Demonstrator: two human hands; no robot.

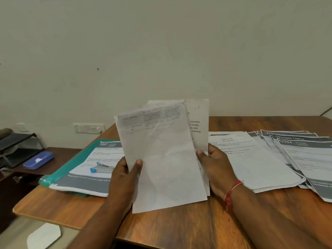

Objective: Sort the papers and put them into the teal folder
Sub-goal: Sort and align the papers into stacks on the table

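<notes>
I hold a small fan of printed papers upright above the wooden table (161, 223). My left hand (124, 175) pinches the front sheet (161, 159), marked "S2", at its left edge. My right hand (213, 168) grips the sheets behind (199, 123), one marked "S5", at their right edge. The teal folder (71, 168) lies flat on the table to the left, with printed sheets (86, 184) stacked on top of it. More papers (255, 159) lie spread in overlapping piles on the right.
A blue-and-silver stapler (102, 169) rests on the sheets over the folder. A lower side table at the left carries a blue case (38, 160) and a black wire tray (16, 146). A wall with a socket plate (89, 128) stands behind.
</notes>
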